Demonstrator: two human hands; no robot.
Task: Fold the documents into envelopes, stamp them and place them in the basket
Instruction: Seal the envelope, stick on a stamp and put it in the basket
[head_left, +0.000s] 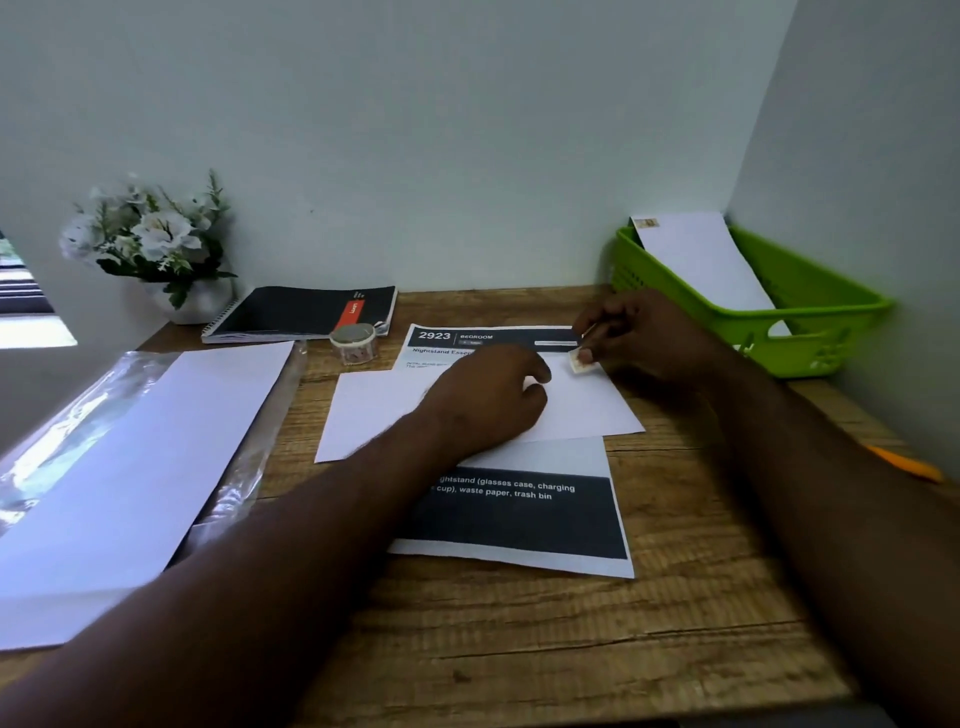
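Envelope (582, 402) on the wooden desk (519, 649), overlying a printed document (519, 514), is light, thin and likely to slide, so you pin it flat with your left hand (485, 397), fingers curled down on it. Your right hand (631, 335) pinches a small stamp (580, 362) at the envelope's corner nearest the green basket (810, 306). That stamp looks flimsy; press from one edge. Afterwards, lift the envelope by its long edge.
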